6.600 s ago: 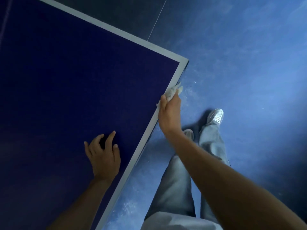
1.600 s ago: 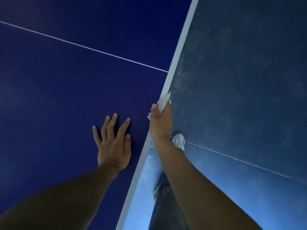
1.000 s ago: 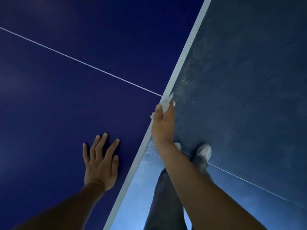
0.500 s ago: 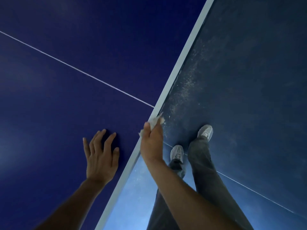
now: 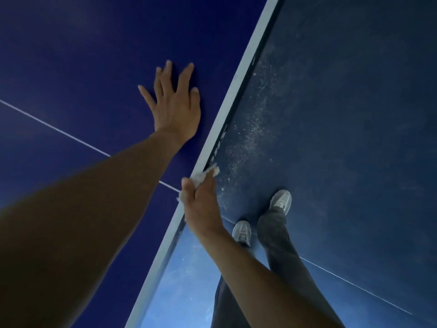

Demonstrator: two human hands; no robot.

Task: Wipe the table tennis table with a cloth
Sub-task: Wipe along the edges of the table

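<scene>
Reaching farther ahead, the flat, open left hand (image 5: 176,107) braces the dark-blue table tennis table (image 5: 82,55) while the right hand (image 5: 201,204) clamps the crumpled white cloth (image 5: 201,177) on its pale side edge, running ahead.

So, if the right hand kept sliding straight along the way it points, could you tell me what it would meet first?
Nothing, as far as the view shows: the right hand, gripping the crumpled white cloth, points along the dark blue table's pale edge band, which runs bare out of frame.

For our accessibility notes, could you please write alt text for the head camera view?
A right hand presses a crumpled white cloth against the pale edge of a dark blue table tennis table, while the left hand rests flat on its top. Beyond the edge, legs and grey shoes stand on a dusty blue floor.
</scene>
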